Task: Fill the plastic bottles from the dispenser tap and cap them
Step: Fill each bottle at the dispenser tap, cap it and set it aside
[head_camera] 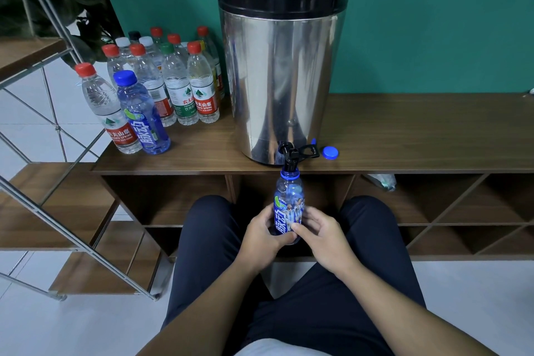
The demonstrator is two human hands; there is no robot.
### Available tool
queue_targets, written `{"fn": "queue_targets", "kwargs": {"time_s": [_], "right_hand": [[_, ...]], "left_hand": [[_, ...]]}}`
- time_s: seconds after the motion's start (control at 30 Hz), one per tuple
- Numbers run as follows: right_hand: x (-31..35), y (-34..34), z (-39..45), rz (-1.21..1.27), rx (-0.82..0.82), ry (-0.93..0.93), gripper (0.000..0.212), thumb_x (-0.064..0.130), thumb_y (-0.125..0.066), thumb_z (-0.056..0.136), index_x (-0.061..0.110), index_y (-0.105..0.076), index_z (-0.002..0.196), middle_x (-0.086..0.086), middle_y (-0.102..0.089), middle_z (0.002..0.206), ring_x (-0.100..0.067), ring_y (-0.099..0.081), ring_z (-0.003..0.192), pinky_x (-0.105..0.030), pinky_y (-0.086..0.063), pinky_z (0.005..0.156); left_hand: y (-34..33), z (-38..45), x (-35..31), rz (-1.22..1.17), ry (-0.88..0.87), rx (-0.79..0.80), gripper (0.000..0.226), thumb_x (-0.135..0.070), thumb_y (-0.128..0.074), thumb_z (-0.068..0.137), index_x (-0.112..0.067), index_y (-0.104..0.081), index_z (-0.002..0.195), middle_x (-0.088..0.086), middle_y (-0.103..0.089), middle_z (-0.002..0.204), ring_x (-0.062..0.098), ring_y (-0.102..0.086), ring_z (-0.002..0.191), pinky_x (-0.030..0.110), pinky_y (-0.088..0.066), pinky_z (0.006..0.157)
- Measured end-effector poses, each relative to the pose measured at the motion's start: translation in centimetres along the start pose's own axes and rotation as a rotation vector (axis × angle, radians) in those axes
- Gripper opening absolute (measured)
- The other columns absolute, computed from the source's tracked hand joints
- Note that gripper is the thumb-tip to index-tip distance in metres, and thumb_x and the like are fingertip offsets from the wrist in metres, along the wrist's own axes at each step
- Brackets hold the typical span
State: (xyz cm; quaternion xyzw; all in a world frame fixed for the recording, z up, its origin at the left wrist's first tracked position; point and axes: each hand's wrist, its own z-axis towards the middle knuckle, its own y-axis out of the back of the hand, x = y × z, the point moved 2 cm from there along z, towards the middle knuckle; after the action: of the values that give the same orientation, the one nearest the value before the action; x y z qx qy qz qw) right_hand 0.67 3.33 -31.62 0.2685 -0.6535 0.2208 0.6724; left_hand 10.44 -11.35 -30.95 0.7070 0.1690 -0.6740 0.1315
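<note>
A steel dispenser [281, 66] with a black lid stands on the wooden shelf top [404, 130]. Its black tap [290, 157] juts over the front edge. Right under the tap I hold an uncapped blue bottle [289, 199] upright, its mouth at the spout. My left hand [264, 235] grips the bottle's lower part from the left, and my right hand [320, 235] grips it from the right. The bottle's blue cap [330, 152] lies on the shelf top just right of the tap.
Several capped bottles [173, 78] with red, white and green caps cluster left of the dispenser, with a capped blue bottle [143, 114] in front. A metal-framed wooden stair [52, 205] stands at the left. Open shelf compartments lie below the top. My knees are under the bottle.
</note>
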Motion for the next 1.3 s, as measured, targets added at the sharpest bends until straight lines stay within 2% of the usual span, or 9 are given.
{"fn": "queue_targets", "kwargs": {"time_s": [0.33,0.57,0.93,1.17,1.3], "right_hand": [[0.2,-0.17,-0.02,0.015,-0.014,0.003,0.038,0.002,-0.076,0.103,0.02,-0.072,0.136,0.006,-0.081,0.131,-0.014,-0.075,0.127,-0.028,-0.059,0.106],[0.48,-0.2,-0.11,0.014,-0.012,0.003,0.037,0.004,-0.077,0.103,0.019,-0.072,0.137,0.006,-0.081,0.131,-0.013,-0.075,0.126,-0.025,-0.059,0.101],[0.72,-0.22,-0.26,0.019,-0.012,0.001,0.038,0.003,-0.076,0.104,0.022,-0.072,0.136,0.009,-0.081,0.13,-0.011,-0.075,0.125,-0.023,-0.058,0.101],[0.47,-0.19,-0.14,0.02,-0.011,-0.003,0.038,0.003,-0.076,0.104,0.018,-0.072,0.138,0.006,-0.081,0.131,-0.013,-0.075,0.125,-0.025,-0.059,0.102],[0.38,-0.17,-0.1,0.02,-0.016,-0.007,0.038,0.002,-0.076,0.103,0.015,-0.071,0.139,0.006,-0.081,0.13,-0.013,-0.076,0.125,-0.024,-0.059,0.1]], "left_hand": [[0.08,0.11,0.18,0.011,-0.011,-0.007,0.061,0.015,-0.083,0.087,-0.016,-0.071,0.138,0.003,-0.082,0.123,0.019,-0.078,0.116,0.031,-0.065,0.09],[0.16,0.17,0.18,0.042,-0.02,-0.011,0.062,0.013,-0.085,0.086,-0.018,-0.071,0.138,0.0,-0.083,0.123,0.016,-0.078,0.117,0.026,-0.063,0.091],[0.23,0.25,0.29,0.063,-0.02,-0.008,0.063,0.009,-0.086,0.087,-0.019,-0.07,0.14,0.0,-0.082,0.125,0.018,-0.077,0.119,0.035,-0.065,0.097],[0.24,0.15,0.15,0.056,-0.027,-0.007,0.063,0.011,-0.086,0.087,-0.017,-0.07,0.141,-0.001,-0.082,0.126,0.016,-0.077,0.12,0.026,-0.062,0.095],[0.16,0.15,0.19,0.035,-0.015,-0.002,0.063,0.013,-0.085,0.087,-0.017,-0.07,0.141,0.001,-0.082,0.126,0.019,-0.078,0.12,0.032,-0.065,0.095]]}}
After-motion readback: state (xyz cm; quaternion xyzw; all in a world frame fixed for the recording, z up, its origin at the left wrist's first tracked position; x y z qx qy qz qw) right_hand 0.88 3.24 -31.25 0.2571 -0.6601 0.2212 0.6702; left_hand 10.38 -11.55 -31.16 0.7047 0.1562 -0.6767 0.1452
